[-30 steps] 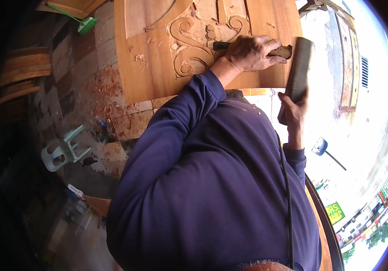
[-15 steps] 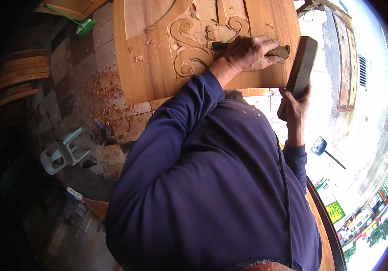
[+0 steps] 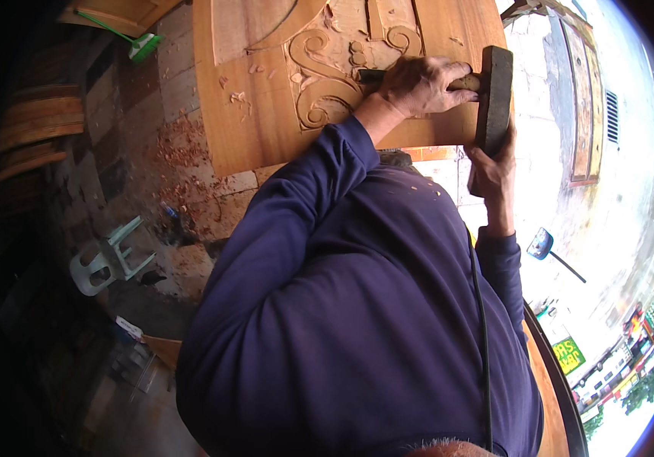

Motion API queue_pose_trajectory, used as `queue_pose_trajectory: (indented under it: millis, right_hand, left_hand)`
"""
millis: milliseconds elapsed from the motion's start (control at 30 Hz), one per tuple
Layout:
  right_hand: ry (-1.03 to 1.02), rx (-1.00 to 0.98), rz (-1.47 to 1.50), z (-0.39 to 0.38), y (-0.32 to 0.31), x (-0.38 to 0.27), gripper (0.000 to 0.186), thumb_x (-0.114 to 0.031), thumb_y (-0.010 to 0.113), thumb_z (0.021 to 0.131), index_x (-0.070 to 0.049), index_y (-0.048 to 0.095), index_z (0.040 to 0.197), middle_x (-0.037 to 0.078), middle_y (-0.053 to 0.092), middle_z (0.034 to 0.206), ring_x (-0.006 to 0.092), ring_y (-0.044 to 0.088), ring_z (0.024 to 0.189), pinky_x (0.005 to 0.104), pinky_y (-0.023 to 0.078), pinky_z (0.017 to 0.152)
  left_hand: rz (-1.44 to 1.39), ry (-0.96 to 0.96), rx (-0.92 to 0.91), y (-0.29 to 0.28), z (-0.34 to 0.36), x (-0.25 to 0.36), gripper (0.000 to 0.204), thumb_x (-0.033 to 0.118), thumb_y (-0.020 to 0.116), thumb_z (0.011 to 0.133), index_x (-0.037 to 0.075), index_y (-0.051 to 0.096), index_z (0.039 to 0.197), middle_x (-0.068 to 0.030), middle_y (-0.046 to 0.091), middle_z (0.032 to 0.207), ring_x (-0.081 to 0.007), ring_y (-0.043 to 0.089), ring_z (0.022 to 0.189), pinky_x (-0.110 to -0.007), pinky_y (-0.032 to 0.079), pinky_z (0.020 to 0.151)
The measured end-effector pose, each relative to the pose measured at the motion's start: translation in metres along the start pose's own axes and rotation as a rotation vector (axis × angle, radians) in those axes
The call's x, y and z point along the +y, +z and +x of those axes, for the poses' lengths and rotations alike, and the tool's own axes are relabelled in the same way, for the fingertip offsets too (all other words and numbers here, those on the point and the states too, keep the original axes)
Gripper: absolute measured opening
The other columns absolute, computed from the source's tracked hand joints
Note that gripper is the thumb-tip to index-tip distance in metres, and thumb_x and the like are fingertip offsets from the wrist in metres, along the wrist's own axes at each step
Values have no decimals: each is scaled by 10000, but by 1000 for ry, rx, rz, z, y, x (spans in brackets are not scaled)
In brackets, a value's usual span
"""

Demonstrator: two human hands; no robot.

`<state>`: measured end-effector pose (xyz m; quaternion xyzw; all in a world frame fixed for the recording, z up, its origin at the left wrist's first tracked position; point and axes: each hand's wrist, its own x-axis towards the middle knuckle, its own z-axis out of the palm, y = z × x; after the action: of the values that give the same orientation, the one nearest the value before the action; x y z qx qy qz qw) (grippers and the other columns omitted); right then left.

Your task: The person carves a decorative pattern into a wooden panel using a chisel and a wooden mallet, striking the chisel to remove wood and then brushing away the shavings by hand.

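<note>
A wooden panel (image 3: pixel 247 145) with carved scrolls (image 3: pixel 313 76) lies in front of me, dotted with shavings. My left hand (image 3: pixel 422 85) is wrapped round the handle of a chisel (image 3: pixel 465 84), held low over the panel with its dark metal end toward the scrolls; its cutting edge is too small to make out. In my right hand (image 3: pixel 497 169), closed on its grip, is a block-shaped wooden mallet (image 3: pixel 496 95). The mallet's face meets the chisel's butt end, or is very close to it, by the panel's right edge.
Shavings (image 3: pixel 190 164) litter the tiled floor to the left. A pale plastic chair (image 3: pixel 106 263) and a green broom (image 3: pixel 143 47) are farther left, near stacked curved boards (image 3: pixel 41 122). On the right, a mirror on a stalk (image 3: pixel 540 244) stands before a bright street.
The mallet has swung left and slightly up, from apart to the chisel's butt end. My right hand moved with it; my left hand stays nearly in place.
</note>
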<state>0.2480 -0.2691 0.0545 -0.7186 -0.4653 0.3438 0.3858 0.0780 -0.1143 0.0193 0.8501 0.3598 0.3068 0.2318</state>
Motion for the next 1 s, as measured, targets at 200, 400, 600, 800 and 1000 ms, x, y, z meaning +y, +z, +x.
queue_pose_trajectory:
  millis: [200,400,600,800,1000]
  right_hand:
    - [148,173,260,10,-3,-2,827,64,738,808,-41,358,1535,172,580,1297,235,629,1122,341,554,915]
    - [-113,-28,11,12,1,-15,934,110,722,778,-73,315,1598,153,503,1463,240,524,1309,375,446,1103]
    - [182,271,317,9,10,-14,826,80,702,827,-36,321,1550,162,571,1342,242,591,1185,343,506,995]
    - [-11,189,241,16,7,-22,792,102,738,819,-48,399,1519,115,553,1359,214,533,1245,338,462,1049]
    - [-306,38,66,16,15,-30,978,201,679,789,-76,269,1632,91,539,1434,188,536,1297,336,454,1099]
  left_hand:
    - [-44,-40,12,3,-3,-3,575,656,686,872,162,744,1160,-124,760,999,-339,752,888,-448,615,759]
    - [-49,-40,-7,-2,-2,-4,528,591,745,864,151,739,1156,-123,756,969,-336,752,858,-445,619,741]
    - [-69,-30,34,-4,-1,-3,504,565,771,848,143,737,1122,-111,752,941,-323,752,838,-437,620,732]
    - [-72,-24,64,-11,-4,-2,486,531,804,830,163,745,1142,-104,758,933,-296,757,818,-410,622,700]
    - [-164,-14,168,-21,-3,2,490,534,812,821,172,762,1149,-83,774,961,-277,764,825,-381,626,709]
